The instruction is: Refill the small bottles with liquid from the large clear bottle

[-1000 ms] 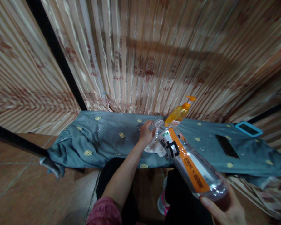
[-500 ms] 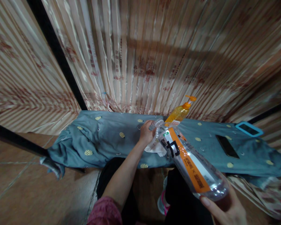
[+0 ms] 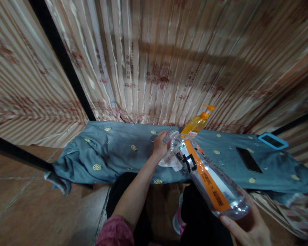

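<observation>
A large clear plastic bottle [image 3: 207,177] with an orange and silver label lies tilted across the view, its neck end up and left, its base down and right. My left hand [image 3: 161,146] is closed around the neck end; the fingertips are partly hidden. My right hand [image 3: 248,223] grips the base, thumb on the near side. Below the neck, a white cloth [image 3: 171,163] lies on the bench, partly covered by the left hand and the bottle. Just behind the neck stands an amber pump bottle [image 3: 195,123] with an orange pump head.
A grey-blue cloth with yellow prints [image 3: 118,150] covers the narrow bench. To the right lie a dark phone [image 3: 248,160] and a blue-framed object [image 3: 273,141] with a dark middle. A striped curtain [image 3: 159,51] hangs behind, and a dark pole [image 3: 64,61] slants at left.
</observation>
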Tool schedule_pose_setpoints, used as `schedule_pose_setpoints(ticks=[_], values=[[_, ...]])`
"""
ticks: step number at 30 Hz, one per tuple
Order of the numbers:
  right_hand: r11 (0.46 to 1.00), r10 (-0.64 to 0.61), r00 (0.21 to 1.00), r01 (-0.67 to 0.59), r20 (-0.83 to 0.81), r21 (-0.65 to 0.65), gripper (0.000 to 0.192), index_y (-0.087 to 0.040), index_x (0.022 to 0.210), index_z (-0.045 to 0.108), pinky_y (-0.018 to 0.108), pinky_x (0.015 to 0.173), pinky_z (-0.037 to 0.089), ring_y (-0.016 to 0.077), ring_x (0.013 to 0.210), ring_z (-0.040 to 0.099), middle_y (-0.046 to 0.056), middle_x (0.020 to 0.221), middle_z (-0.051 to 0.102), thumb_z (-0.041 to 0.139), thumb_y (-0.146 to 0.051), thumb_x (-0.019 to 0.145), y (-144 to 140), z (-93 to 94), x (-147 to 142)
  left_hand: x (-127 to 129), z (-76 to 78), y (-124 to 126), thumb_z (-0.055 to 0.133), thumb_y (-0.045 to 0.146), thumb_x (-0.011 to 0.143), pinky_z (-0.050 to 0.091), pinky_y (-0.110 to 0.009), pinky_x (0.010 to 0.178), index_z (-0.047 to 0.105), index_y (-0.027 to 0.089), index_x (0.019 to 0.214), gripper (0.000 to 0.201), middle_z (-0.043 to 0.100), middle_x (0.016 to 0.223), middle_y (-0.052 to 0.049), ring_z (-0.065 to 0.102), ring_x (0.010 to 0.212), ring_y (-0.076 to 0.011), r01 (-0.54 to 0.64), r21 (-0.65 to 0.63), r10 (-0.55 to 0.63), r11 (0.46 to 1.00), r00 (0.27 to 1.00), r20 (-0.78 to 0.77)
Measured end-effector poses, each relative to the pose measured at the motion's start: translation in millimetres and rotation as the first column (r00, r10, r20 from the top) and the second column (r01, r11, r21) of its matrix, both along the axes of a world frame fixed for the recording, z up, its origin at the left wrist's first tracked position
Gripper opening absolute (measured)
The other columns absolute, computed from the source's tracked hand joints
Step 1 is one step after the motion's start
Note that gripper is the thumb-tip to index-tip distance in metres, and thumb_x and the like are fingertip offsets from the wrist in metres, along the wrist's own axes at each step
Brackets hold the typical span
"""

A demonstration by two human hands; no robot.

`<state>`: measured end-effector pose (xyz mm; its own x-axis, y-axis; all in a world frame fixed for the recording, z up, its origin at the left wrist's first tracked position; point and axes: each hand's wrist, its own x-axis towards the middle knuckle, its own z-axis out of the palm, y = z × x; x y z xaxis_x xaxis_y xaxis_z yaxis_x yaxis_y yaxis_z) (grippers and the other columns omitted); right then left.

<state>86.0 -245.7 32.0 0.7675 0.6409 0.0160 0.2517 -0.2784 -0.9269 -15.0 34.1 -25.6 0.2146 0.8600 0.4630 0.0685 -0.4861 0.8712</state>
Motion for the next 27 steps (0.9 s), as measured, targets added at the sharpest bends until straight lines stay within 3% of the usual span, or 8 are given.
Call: schedule_pose_setpoints(ticks=[4, 10, 14, 23, 27], values=[[0.999, -0.019, 0.996, 0.022, -0.085, 0.03, 0.083, -0.024, 0.125, 0.051, 0.026, 0.088, 0.053, 0.0266, 0.106, 0.065, 0.006, 0.118, 0.068, 0.083, -0.051, 0.053, 0, 1.2, -3, 1, 0.2, 0, 0.068, 0.03, 0.078, 0.046, -0.028, 0.073, 0.068, 0.016, 0.081, 0.014, 0.068, 0.084, -0.004, 0.061, 0.078, -0.0188, 0.006, -0.01, -0.006, 1.0, 1.0, -0.001], [1.0, -0.013, 0.999, 0.014, -0.046, 0.008, 0.086, -0.022, 0.12, 0.054, 0.025, 0.083, 0.055, 0.0262, 0.102, 0.067, 0.007, 0.112, 0.071, 0.087, -0.047, 0.044, 2, 2.5, -1, 1, 0.2, 1, 0.07, 0.028, 0.077, 0.047, -0.028, 0.076, 0.069, 0.015, 0.085, 0.015, 0.069, 0.088, -0.006, 0.062, 0.082, -0.0197, 0.009, -0.03, -0.009, 1.0, 1.0, -0.004], [0.997, -0.048, 0.998, 0.05, -0.036, 0.055, 0.081, -0.024, 0.121, 0.055, 0.021, 0.089, 0.05, 0.0223, 0.106, 0.065, 0.004, 0.116, 0.069, 0.083, -0.052, 0.051, 1, 2.8, -5, 1, 0.5, 0, 0.069, 0.028, 0.078, 0.047, -0.028, 0.076, 0.069, 0.016, 0.084, 0.013, 0.069, 0.087, -0.005, 0.062, 0.081, -0.019, 0.0, -0.027, 0.0, 1.0, 1.0, 0.003], [0.997, 0.073, 0.997, -0.074, 0.026, 0.025, 0.08, -0.021, 0.123, 0.052, 0.022, 0.084, 0.055, 0.0236, 0.103, 0.068, 0.007, 0.116, 0.071, 0.084, -0.046, 0.055, -5, -7.6, 10, 2, 0.2, 0, 0.069, 0.03, 0.078, 0.047, -0.028, 0.074, 0.069, 0.015, 0.083, 0.016, 0.069, 0.085, -0.006, 0.062, 0.08, -0.0195, 0.004, -0.013, -0.004, 1.0, 0.999, 0.035], [0.997, 0.063, 0.998, -0.062, -0.01, 0.054, 0.078, -0.021, 0.122, 0.053, 0.021, 0.08, 0.056, 0.0228, 0.098, 0.07, 0.006, 0.112, 0.073, 0.085, -0.045, 0.054, -4, -5.7, 6, 2, 0.2, 0, 0.069, 0.029, 0.077, 0.047, -0.028, 0.074, 0.068, 0.016, 0.082, 0.014, 0.068, 0.083, -0.004, 0.061, 0.079, -0.0188, -0.004, -0.015, 0.005, 1.0, 0.999, 0.033]])
